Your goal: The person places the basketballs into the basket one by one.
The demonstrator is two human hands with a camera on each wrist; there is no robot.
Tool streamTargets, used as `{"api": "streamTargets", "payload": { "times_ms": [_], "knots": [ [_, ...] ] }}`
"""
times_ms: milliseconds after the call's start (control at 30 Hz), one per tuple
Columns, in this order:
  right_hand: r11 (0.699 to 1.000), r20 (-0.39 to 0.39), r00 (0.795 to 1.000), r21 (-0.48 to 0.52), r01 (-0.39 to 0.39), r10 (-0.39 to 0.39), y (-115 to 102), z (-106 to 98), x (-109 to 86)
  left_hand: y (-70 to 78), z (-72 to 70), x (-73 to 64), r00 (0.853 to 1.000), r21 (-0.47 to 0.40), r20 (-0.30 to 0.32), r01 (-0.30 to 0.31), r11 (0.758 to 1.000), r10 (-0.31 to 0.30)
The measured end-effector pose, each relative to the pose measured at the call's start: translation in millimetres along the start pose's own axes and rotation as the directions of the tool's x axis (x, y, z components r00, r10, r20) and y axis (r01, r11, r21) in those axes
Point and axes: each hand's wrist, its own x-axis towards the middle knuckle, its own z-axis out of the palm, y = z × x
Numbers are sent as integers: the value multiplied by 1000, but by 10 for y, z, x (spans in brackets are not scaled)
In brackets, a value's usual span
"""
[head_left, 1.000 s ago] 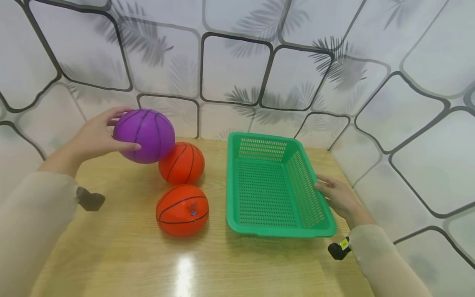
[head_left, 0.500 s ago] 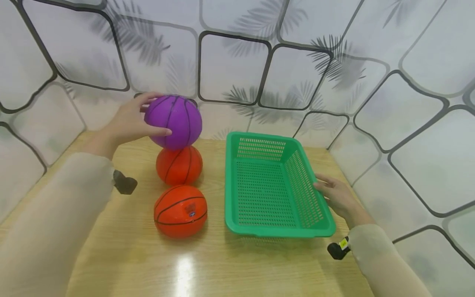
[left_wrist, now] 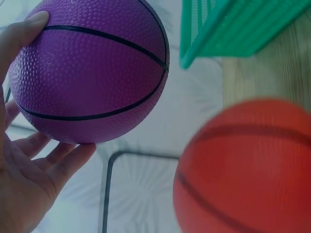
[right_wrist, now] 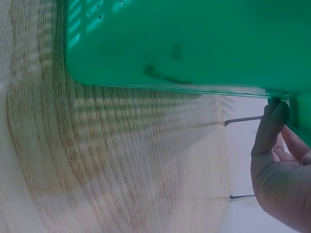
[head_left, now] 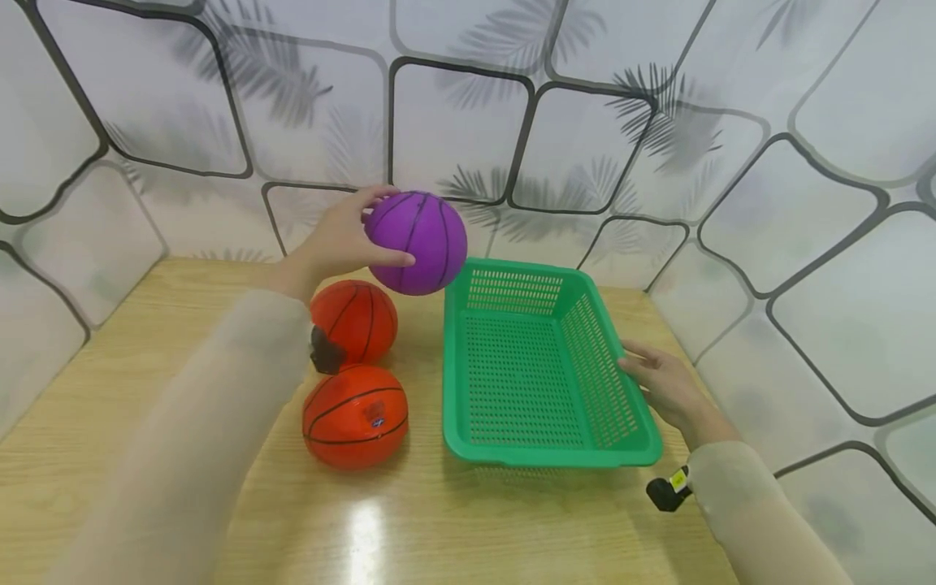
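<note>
My left hand (head_left: 338, 240) grips a purple toy basketball (head_left: 427, 244), held up off the table at the back. The left wrist view shows its thumb on one side of the purple ball (left_wrist: 97, 73) and several fingers spread on the other. To the right of the ball lies a green plastic basket (head_left: 548, 457), with perforated sides and bottom and nothing in it. My right hand (head_left: 671, 394) holds the basket's right rim from outside; in the right wrist view its fingertips (right_wrist: 277, 114) sit tucked under the rim.
Two orange-red basketballs stand left of the basket, the rear ball (head_left: 361, 317) partly behind my left wrist camera (head_left: 325, 351), the front ball (head_left: 355, 422) nearer me. The wood-grain table (head_left: 497, 536) meets a patterned wall (head_left: 461, 122) at the back and right.
The left hand has carried the purple basketball rightward, from the far left, past the rear red ball, up to the basket's back left corner. My right hand and the basket have stayed put.
</note>
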Motion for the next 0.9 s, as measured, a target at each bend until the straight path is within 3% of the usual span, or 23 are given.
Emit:
{"api": "streamTargets", "payload": {
  "times_ms": [167, 433, 733, 900],
  "knots": [
    [1000, 6, 1000, 3, 6, -6, 0, -1, -7, 90, 256, 115, 1000, -34, 9, -29, 999, 30],
    [1000, 5, 1000, 17, 10, -10, -6, 11, -13, 196, 657, 233, 998, -72, 54, -17, 997, 21],
    [1000, 8, 1000, 18, 14, -14, -8, -2, -16, 349, 1083, 359, 998, -1, 68, 16, 1000, -16],
    [1000, 7, 1000, 22, 12, -12, 3, -6, -7, 445, 1279, 393, 995, -5, 86, 42, 999, -41]
  ]
}}
